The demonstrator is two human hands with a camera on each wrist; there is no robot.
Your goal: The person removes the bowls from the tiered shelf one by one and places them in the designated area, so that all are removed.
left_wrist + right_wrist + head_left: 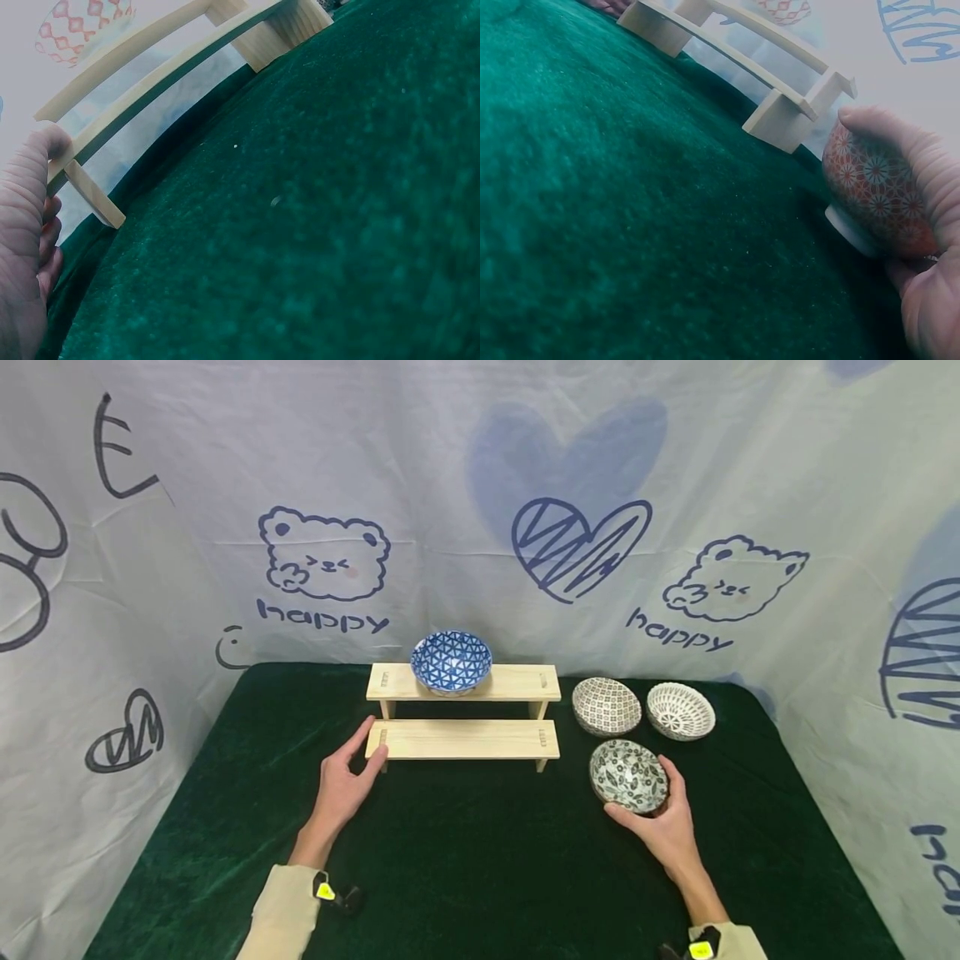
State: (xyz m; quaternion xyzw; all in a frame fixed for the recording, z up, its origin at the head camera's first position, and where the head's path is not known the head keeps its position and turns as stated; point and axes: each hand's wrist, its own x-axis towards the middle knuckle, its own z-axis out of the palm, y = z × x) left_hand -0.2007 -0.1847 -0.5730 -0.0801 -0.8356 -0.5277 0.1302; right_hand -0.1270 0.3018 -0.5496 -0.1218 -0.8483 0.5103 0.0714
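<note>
My left hand (342, 785) grips the left end of a two-tier wooden stand (462, 740). In the left wrist view its thumb lies over the front board, with the other fingers behind it. On the upper tier sits a blue bowl with a triangle pattern (451, 662). My right hand (667, 822) holds a flower-patterned bowl (628, 776) by its right side, thumb at the near rim. The right wrist view shows this bowl's outside (877, 184), reddish with white flowers, and its pale foot tilted close over the cloth.
Behind the held bowl stand a brown-patterned bowl (607, 707) and a white bowl with dark marks (681, 711). Dark green velvet cloth (480, 860) covers the table. A white curtain (435, 460) with blue drawings hangs at the back and sides.
</note>
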